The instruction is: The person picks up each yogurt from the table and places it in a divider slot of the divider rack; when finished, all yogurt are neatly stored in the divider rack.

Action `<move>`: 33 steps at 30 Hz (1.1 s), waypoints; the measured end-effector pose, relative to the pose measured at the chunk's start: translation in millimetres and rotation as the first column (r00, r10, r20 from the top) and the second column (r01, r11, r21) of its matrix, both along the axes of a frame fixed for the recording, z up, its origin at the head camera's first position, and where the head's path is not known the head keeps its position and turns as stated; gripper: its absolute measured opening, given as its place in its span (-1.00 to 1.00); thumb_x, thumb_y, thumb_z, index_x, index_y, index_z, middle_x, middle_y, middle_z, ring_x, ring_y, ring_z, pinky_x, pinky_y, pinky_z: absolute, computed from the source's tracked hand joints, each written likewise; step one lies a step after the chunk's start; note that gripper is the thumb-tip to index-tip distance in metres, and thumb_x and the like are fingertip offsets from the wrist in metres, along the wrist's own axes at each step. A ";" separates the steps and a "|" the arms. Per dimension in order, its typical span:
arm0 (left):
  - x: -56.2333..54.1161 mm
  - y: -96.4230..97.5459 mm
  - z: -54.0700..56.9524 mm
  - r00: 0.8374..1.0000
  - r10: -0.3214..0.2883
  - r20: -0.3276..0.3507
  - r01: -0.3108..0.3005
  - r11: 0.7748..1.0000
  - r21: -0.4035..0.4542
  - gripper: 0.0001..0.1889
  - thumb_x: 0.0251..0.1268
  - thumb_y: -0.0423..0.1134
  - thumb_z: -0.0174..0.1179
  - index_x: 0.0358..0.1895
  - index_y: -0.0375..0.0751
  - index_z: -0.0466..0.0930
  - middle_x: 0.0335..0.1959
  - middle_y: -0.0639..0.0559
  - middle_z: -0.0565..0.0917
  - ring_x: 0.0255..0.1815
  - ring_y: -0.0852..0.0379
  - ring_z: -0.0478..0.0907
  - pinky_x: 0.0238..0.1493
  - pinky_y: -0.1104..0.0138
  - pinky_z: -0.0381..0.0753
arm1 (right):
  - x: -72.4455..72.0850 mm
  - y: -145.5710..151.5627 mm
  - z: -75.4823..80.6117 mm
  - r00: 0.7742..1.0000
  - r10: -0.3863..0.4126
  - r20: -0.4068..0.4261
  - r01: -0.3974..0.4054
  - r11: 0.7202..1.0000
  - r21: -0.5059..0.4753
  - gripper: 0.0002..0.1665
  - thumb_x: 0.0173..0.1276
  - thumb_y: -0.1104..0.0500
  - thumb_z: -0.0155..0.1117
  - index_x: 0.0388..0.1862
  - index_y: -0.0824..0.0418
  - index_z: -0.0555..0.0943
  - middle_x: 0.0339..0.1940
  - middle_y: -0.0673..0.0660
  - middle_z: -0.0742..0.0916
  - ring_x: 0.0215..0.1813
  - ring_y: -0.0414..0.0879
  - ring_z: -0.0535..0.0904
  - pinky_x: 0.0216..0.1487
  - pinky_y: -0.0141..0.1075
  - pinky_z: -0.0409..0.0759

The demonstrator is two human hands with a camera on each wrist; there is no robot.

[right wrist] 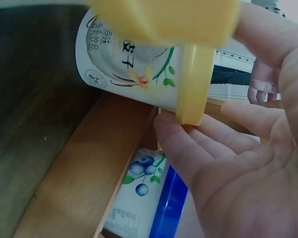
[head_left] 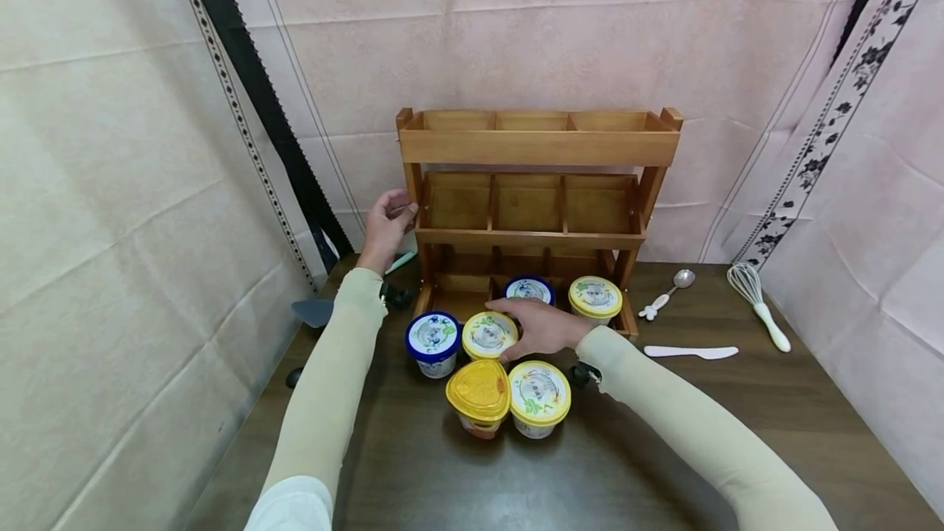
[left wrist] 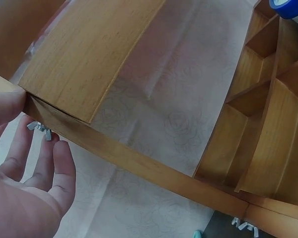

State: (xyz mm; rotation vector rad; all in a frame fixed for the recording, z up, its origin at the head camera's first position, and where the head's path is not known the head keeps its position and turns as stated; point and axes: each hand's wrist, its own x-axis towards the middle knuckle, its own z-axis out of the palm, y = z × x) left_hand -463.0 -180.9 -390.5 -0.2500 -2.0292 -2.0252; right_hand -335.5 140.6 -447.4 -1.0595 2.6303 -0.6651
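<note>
A three-tier wooden rack (head_left: 542,150) stands at the back of the table. My left hand (head_left: 388,228) holds its left upright (left wrist: 134,161), the thumb on one side and the fingers beside a metal wing nut (left wrist: 39,128). My right hand (head_left: 544,326) grips a yellow-lidded cup (head_left: 487,336) by the lid, thumb on the near side, fingers on the far side. In the right wrist view, this cup (right wrist: 134,62) is beside the rack's front board (right wrist: 84,168). A blue-lidded cup (head_left: 528,289) and a yellow-lidded cup (head_left: 596,296) sit in the bottom tier.
Near the rack stand a blue-lidded cup (head_left: 433,340), a cup with a yellow triangular lid (head_left: 479,390) and another yellow-lidded cup (head_left: 540,396). On the right lie a spoon (head_left: 667,293), a white knife (head_left: 692,352) and a whisk (head_left: 760,306). A blue-grey spatula (head_left: 313,312) lies left.
</note>
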 end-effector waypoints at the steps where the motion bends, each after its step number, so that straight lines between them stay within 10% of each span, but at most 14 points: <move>1: 0.4 0.2 0.3 1.000 -0.001 0.001 0.001 1.000 0.000 -0.61 0.55 -0.19 0.30 0.35 -0.02 0.54 0.27 -0.04 0.60 0.27 0.03 0.59 0.26 0.06 0.67 | -0.1 0.6 -0.3 1.000 -0.005 -0.009 0.004 1.000 -0.002 0.15 0.26 -0.23 0.60 0.67 0.16 0.29 0.62 0.16 0.48 0.61 0.17 0.37 0.61 0.20 0.31; 17: -0.4 -1.4 -0.4 1.000 -0.007 0.002 0.007 0.999 -0.036 -0.59 0.57 -0.15 0.28 0.38 -0.02 0.52 0.34 -0.07 0.59 0.29 0.02 0.57 0.22 0.07 0.66 | -2.4 5.4 21.2 0.994 -0.087 -0.060 0.076 0.982 -0.172 0.12 0.19 -0.28 0.64 0.61 0.12 0.39 0.47 0.11 0.58 0.40 0.07 0.56 0.27 -0.03 0.70; 33: -1.6 -1.7 -1.4 1.000 0.007 -0.008 -0.007 0.999 -0.050 -0.59 0.55 -0.13 0.30 0.36 -0.03 0.54 0.32 -0.07 0.60 0.20 0.05 0.58 0.03 0.26 0.68 | -23.3 -7.9 32.8 0.980 -0.166 -0.106 0.145 0.973 -0.181 0.17 0.17 -0.32 0.63 0.61 0.16 0.39 0.42 0.15 0.59 0.34 0.08 0.58 0.34 0.05 0.63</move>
